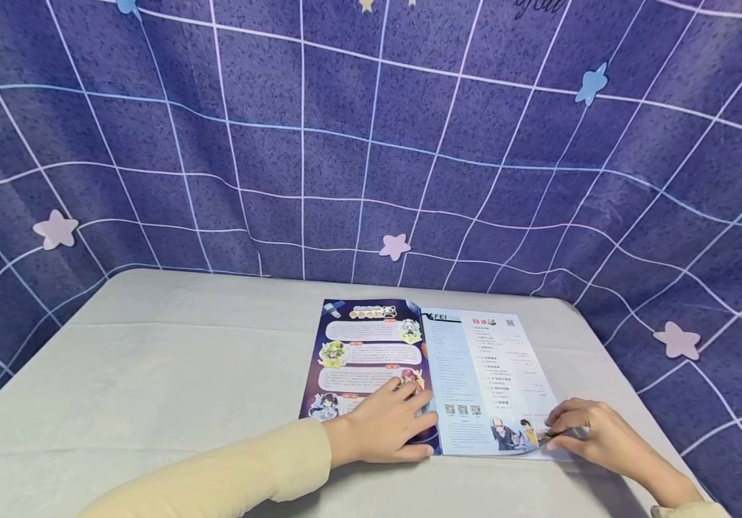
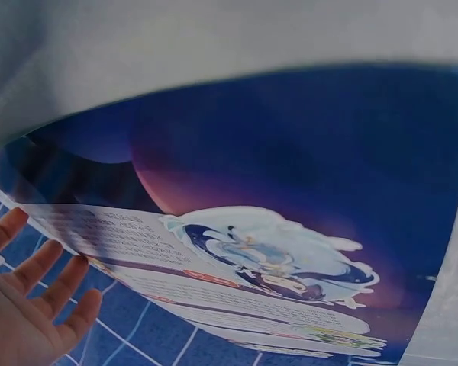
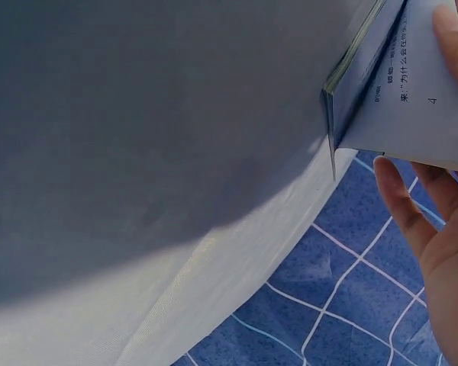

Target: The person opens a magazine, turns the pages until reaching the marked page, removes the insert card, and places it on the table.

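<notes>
Open magazine (image 1: 432, 360) is lying toward the right of the pale-covered table (image 1: 183, 360), its spine pointing roughly away from the person. Left page (image 1: 371, 342) is showing dark purple with white text bubbles and cartoon figures; right page (image 1: 494, 374) is showing pale blue and white, with columns of print, small square codes (image 1: 463, 409) and two drawn people at the bottom.

Left hand (image 1: 390, 424) is resting on the lower left page, fingers spread and loosely straight, gripping nothing, thumb lying near the spine's bottom end. It is covering part of the print and part of the red-haired figure. A cream sleeve (image 1: 228, 467) is crossing the near table edge behind it.

Right hand (image 1: 604, 432) is pinching the right page's lower outer corner, thumb on one face, fingers behind. The corner is curling up; from the right wrist I am seeing a "4" printed on a leaf beside the thumb, and a broad shadow is darkening the table cover.

Blue-purple grid cloth (image 1: 338, 165) is hanging behind the table and down both sides. Pink stars (image 1: 395, 247) and a blue star (image 1: 592, 84) are dotting it, all well apart from the hands.
</notes>
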A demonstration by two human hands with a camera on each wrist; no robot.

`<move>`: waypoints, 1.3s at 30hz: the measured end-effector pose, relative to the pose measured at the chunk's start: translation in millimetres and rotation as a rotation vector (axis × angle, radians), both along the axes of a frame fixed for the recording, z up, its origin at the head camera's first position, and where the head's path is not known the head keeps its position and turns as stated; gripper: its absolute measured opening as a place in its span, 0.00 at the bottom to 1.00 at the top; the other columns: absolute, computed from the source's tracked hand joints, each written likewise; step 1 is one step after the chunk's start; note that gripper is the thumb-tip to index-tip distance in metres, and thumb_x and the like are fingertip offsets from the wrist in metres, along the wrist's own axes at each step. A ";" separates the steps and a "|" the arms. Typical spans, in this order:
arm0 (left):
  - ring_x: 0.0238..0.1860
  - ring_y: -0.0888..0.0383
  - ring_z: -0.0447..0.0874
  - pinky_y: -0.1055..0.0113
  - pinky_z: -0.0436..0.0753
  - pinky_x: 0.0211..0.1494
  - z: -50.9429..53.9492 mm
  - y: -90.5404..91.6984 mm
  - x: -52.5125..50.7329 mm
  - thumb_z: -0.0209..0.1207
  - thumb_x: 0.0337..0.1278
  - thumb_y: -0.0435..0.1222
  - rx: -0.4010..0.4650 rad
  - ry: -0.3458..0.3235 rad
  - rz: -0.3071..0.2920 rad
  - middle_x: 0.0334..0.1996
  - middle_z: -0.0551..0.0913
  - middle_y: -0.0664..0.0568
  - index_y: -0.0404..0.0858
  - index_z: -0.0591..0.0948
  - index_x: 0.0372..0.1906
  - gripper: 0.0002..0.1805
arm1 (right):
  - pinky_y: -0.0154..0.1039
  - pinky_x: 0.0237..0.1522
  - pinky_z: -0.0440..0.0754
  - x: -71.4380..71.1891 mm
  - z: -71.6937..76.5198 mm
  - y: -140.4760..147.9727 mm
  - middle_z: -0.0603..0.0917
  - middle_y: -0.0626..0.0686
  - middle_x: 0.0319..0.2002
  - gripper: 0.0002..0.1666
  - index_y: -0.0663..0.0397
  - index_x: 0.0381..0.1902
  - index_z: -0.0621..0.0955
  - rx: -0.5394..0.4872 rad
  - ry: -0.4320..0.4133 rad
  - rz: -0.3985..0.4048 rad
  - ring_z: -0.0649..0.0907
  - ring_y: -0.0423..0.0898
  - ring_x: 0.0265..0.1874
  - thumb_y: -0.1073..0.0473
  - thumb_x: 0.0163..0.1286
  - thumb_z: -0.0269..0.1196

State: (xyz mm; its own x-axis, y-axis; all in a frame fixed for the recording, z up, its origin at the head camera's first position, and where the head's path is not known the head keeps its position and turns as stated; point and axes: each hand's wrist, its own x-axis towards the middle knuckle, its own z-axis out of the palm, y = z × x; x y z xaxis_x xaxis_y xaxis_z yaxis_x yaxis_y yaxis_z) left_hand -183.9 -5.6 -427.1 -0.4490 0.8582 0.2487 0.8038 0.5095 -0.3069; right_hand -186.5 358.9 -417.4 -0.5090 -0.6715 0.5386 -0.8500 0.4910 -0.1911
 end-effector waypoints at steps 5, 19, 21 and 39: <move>0.49 0.57 0.72 0.61 0.69 0.50 -1.4 0.1 -0.9 0.36 0.60 0.61 0.005 0.001 0.003 0.53 0.74 0.54 0.53 0.71 0.48 0.24 | 0.20 0.33 0.70 0.5 0.2 -1.0 0.82 0.42 0.26 0.14 0.39 0.21 0.82 -0.004 -0.030 -0.018 0.79 0.33 0.26 0.56 0.33 0.75; 0.49 0.57 0.72 0.62 0.69 0.50 -3.7 0.1 -2.5 0.35 0.59 0.62 0.001 0.016 0.008 0.52 0.74 0.55 0.54 0.71 0.49 0.25 | 0.19 0.35 0.70 2.0 0.2 -3.3 0.82 0.41 0.27 0.14 0.39 0.22 0.82 0.000 -0.086 -0.026 0.79 0.33 0.26 0.58 0.35 0.75; 0.50 0.56 0.71 0.61 0.69 0.52 -3.7 0.3 -2.5 0.35 0.60 0.62 -0.002 0.006 0.012 0.52 0.74 0.55 0.54 0.70 0.50 0.25 | 0.18 0.35 0.70 1.6 0.1 -2.9 0.82 0.42 0.27 0.15 0.41 0.23 0.83 -0.012 -0.101 -0.002 0.79 0.34 0.27 0.60 0.34 0.75; 0.49 0.56 0.72 0.61 0.69 0.51 -3.3 0.9 -2.2 0.35 0.59 0.63 -0.016 0.010 0.011 0.52 0.75 0.55 0.54 0.71 0.49 0.25 | 0.18 0.44 0.68 0.9 -0.4 4.5 0.83 0.46 0.31 0.22 0.45 0.32 0.83 -0.034 -0.198 0.125 0.81 0.38 0.33 0.73 0.38 0.71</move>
State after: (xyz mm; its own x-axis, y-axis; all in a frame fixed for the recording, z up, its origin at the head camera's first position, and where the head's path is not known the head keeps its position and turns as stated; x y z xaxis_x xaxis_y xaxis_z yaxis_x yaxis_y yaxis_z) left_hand -186.2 -4.7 -430.4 -0.4563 0.8569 0.2398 0.7949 0.5137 -0.3230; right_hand -185.5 363.5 -417.8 -0.5209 -0.7189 0.4603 -0.8481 0.3745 -0.3749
